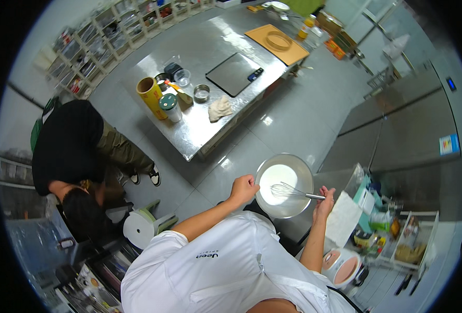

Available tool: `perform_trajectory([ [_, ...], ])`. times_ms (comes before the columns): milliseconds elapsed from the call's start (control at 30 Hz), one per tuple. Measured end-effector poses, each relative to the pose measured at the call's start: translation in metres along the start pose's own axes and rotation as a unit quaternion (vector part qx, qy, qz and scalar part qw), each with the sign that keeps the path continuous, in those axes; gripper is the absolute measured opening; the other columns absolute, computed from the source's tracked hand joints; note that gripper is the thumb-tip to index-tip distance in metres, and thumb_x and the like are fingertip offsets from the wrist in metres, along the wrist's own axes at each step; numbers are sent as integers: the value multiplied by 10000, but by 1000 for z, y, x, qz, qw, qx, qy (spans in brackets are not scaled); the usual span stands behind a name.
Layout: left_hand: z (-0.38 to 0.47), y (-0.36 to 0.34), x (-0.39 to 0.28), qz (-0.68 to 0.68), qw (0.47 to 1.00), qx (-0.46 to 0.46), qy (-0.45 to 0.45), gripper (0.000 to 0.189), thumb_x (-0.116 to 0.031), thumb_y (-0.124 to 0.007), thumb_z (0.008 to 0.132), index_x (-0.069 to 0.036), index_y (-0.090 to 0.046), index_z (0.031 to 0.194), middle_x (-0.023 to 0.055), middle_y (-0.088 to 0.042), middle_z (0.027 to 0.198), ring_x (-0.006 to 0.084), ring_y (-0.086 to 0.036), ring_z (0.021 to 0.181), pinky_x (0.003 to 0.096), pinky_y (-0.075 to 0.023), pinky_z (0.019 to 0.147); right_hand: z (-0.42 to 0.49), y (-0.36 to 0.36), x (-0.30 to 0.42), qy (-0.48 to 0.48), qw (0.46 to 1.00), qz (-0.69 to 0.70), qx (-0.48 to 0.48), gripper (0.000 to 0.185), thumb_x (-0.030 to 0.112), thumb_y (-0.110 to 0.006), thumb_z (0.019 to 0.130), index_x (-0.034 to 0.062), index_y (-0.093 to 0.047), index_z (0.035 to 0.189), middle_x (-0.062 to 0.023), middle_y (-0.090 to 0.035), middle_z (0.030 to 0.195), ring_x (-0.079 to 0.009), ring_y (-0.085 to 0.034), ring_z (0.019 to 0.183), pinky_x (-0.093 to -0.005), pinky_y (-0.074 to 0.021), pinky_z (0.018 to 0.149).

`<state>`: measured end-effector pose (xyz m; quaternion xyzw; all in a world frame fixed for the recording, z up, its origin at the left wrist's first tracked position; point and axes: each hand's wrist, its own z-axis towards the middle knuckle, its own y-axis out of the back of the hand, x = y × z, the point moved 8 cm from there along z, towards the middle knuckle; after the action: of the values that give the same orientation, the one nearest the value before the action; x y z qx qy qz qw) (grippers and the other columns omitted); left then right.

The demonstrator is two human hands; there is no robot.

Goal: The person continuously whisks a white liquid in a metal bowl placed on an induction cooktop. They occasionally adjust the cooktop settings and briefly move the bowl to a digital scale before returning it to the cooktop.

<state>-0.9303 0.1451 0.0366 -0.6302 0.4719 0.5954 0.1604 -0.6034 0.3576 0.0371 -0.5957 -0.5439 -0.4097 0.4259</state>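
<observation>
A round metal mixing bowl (307, 176) stands before me, with white liquid (276, 176) in its bottom. Closed on the bowl's left rim is my left hand (244, 189). The fingers of my right hand (324, 201) hold the handle of a metal balloon whisk (286, 190), which crosses the right rim at a slant; its wires are over or in the liquid, which of the two I cannot tell. What supports the bowl is hidden beneath it.
Beyond the bowl is a steel table (192, 137) with a yellow roll (151, 96), a green-lidded jar (170, 106), a cloth (220, 108) and a dark-framed flat board (234, 74). A person (70, 144) bends down at left, near a stool (138, 229). Steel fridge doors (415, 125) stand right.
</observation>
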Motion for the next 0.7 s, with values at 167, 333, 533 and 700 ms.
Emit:
perform_trajectory([
  [167, 50, 21, 2, -25, 995, -92, 14, 229, -183, -703, 705, -25, -542, 666, 106, -593, 600, 187, -551, 541, 340, -442, 529, 76, -114, 2, -4, 980, -56, 191, 250, 343, -574, 995, 98, -574, 942, -35, -632, 1105, -99, -564, 898, -247, -445, 736],
  [333, 108, 26, -13, -29, 984, -176, 27, 224, -170, -703, 720, -27, -537, 672, 85, -592, 602, 147, -568, 558, 322, -443, 532, 147, -200, 29, 1, 956, -138, 260, 157, 234, -631, 960, 124, -561, 874, 63, -530, 773, -40, -453, 671, -240, -367, 583],
  [533, 165, 8, -52, -62, 960, -263, 78, 217, -156, -701, 730, -21, -534, 696, 69, -559, 588, 129, -524, 550, 313, -411, 511, 234, -289, 74, 20, 904, -160, 396, 197, 202, -700, 901, 95, -552, 827, 36, -520, 688, -56, -465, 609, -232, -369, 547],
  [700, 230, -5, -79, -102, 949, -284, 91, 185, -84, -674, 779, -30, -515, 702, 14, -580, 590, 66, -544, 552, 256, -432, 516, 304, -353, 108, 40, 873, -159, 459, 221, 169, -764, 832, 83, -561, 856, 23, -557, 746, -63, -506, 675, -232, -407, 600],
])
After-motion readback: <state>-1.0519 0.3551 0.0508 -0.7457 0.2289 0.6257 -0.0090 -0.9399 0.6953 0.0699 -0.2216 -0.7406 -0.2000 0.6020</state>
